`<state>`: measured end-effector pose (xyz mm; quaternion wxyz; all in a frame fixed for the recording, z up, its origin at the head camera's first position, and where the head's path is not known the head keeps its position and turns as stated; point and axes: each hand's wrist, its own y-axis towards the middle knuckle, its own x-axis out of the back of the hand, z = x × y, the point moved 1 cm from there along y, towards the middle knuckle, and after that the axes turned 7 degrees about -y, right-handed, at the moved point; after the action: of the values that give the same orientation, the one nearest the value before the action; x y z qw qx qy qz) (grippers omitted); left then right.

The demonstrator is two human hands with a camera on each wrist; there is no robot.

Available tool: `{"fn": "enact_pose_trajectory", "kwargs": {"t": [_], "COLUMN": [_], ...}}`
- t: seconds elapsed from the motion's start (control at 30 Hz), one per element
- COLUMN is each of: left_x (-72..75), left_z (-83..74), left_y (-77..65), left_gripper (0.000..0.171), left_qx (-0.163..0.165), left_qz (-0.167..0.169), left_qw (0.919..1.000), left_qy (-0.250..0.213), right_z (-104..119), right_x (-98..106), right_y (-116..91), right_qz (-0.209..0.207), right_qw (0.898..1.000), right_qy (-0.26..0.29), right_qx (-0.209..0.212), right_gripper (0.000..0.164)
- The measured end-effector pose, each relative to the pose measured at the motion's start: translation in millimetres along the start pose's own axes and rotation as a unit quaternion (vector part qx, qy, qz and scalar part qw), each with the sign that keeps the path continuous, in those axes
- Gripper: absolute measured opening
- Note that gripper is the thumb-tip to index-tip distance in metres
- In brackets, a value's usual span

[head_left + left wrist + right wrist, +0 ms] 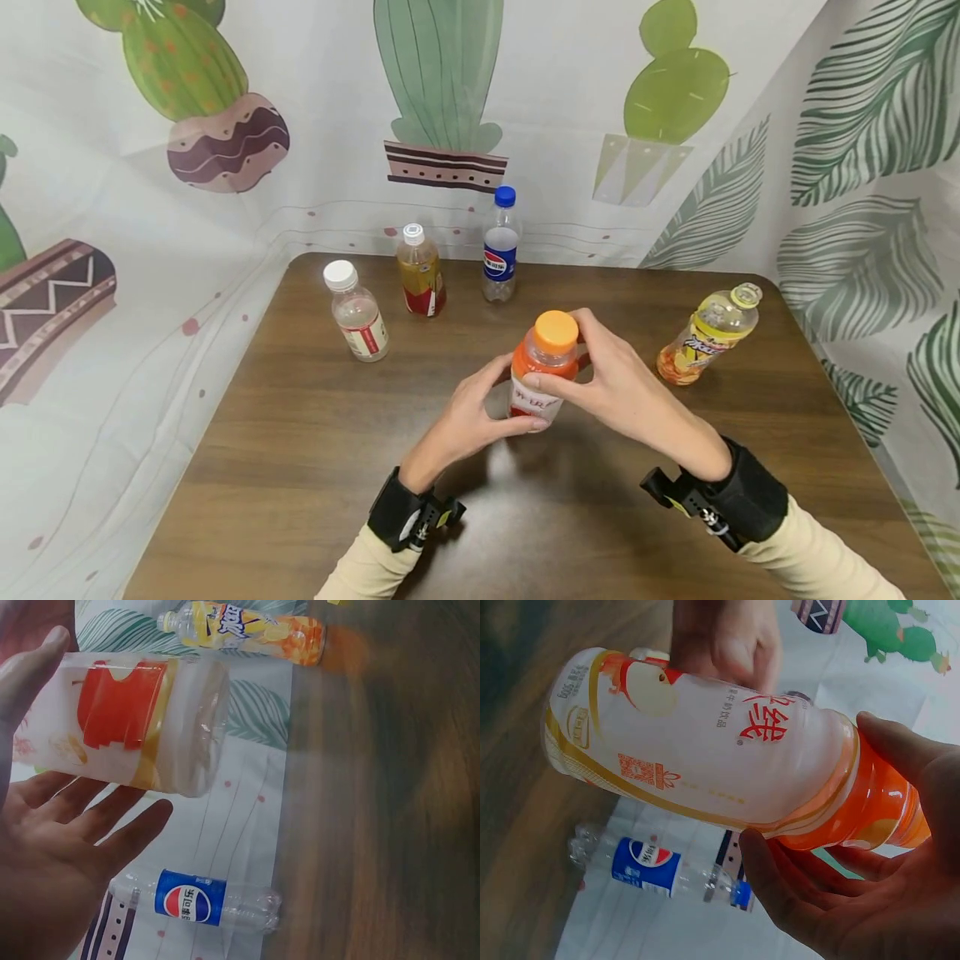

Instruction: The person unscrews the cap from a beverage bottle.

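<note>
Both hands hold a drink bottle (545, 367) with an orange cap, an orange neck and a white label with red characters, up over the table. The left hand (468, 412) curves round its lower part, thumb in front. Higher up, the right hand (618, 379) grips near the orange shoulder, its thumb across the front. In the left wrist view, a red apple shows on the bottle's label (124, 705), and the left fingers lie along its far side. From the right wrist, the label (705, 757) faces the camera, with the right thumb and fingers on either side of the orange shoulder.
On the brown table (300, 467) stand a white-capped bottle (362, 323), an amber bottle (422, 279) and a blue-capped Pepsi bottle (500, 254) behind the hands. To the right a yellow-labelled bottle (705, 337) stands beyond the right wrist. A cactus-printed cloth (555, 108) hangs behind.
</note>
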<state>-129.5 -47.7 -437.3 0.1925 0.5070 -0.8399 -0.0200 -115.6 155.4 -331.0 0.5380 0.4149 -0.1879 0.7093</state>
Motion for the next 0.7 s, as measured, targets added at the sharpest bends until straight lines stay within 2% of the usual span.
{"fn": "enact_pose_trajectory", "kwargs": {"t": [0.23,0.3,0.37,0.43,0.5,0.57,0.63,0.7], "left_x": [-5.2,-6.6,-7.3,-7.0,-6.5,-6.3,-6.6,-7.4], "left_z": [3.0,2.9,3.1,2.6,2.1,0.9,-0.2,-1.0], "left_y": [-1.5,-0.9,-0.4,-0.1,0.0,-0.2,-0.5,-0.4], "left_gripper": [0.075,0.075,0.073,0.071,0.071,0.072,0.073,0.073], "left_qx": [-0.013,-0.014,-0.014,-0.017,-0.019,-0.018,-0.017,-0.016], "left_qz": [-0.019,-0.026,-0.036,-0.047,-0.053,-0.055,-0.053,-0.051], "left_qw": [0.9997,0.9996,0.9992,0.9983,0.9972,0.9962,0.9953,0.9948], "left_qy": [-0.001,0.0,0.011,0.029,0.05,0.066,0.079,0.087], "right_z": [-0.4,-1.5,-2.4,-1.9,-0.1,2.7,6.3,9.4], "right_x": [-8.1,-7.4,-4.4,0.4,5.5,9.0,10.1,9.7], "right_y": [-2.0,-2.6,-2.8,-2.2,-1.0,0.7,1.6,1.8], "right_qz": [-0.009,-0.013,-0.034,-0.069,-0.109,-0.137,-0.144,-0.147], "right_qw": [1.0,1.0,0.999,0.993,0.981,0.972,0.969,0.969], "right_qy": [0.005,-0.005,-0.04,-0.091,-0.142,-0.176,-0.19,-0.195], "right_qx": [-0.021,-0.014,0.008,0.04,0.068,0.079,0.072,0.046], "right_gripper": [0.059,0.06,0.062,0.057,0.049,0.04,0.037,0.039]}}
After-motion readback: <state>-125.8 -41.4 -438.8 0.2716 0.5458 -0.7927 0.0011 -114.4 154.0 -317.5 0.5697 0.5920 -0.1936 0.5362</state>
